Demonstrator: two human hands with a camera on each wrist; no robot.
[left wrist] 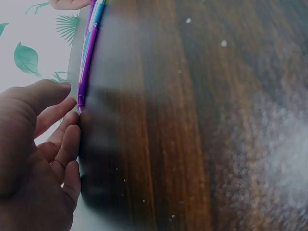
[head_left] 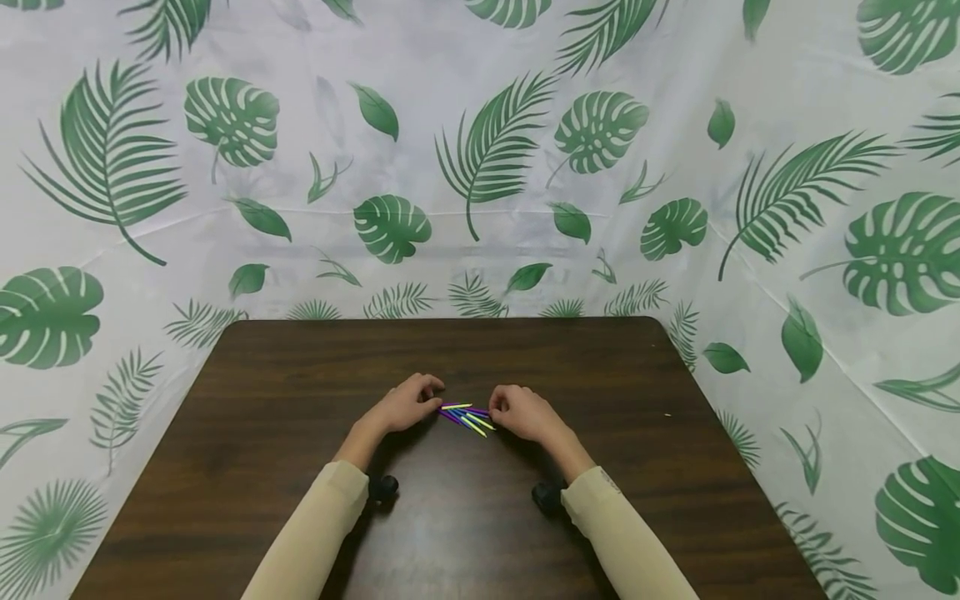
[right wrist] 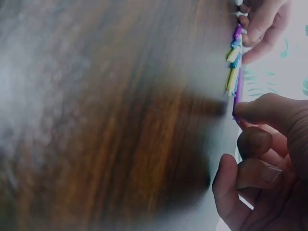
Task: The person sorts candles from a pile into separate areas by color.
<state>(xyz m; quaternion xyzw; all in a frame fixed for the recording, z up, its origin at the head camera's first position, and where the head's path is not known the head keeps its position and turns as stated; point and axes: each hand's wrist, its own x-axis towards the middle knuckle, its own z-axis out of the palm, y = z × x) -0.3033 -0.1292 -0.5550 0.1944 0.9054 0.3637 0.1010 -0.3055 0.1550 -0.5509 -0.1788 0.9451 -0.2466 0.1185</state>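
A small loose pile of slim coloured pens [head_left: 467,417], purple, blue and yellow, lies on the brown table between the two hands. My left hand [head_left: 407,404] is at the pile's left end, fingers loosely bent. In the left wrist view its thumb stands apart from the tip of a purple pen [left wrist: 87,72], and its fingertips are beside that tip. On the other side, my right hand [head_left: 525,412] pinches the end of a purple pen [right wrist: 237,98] between thumb and forefinger. Its other fingers curl inward. Yellow pens [right wrist: 233,79] lie alongside.
The dark wood-grain table [head_left: 465,533] has rounded far corners. White sheeting with green leaves [head_left: 495,250] hangs behind it and at the sides. A tiny pale speck [head_left: 667,414] lies on the right of the table. Dark wrist devices [head_left: 384,489] show below both wrists.
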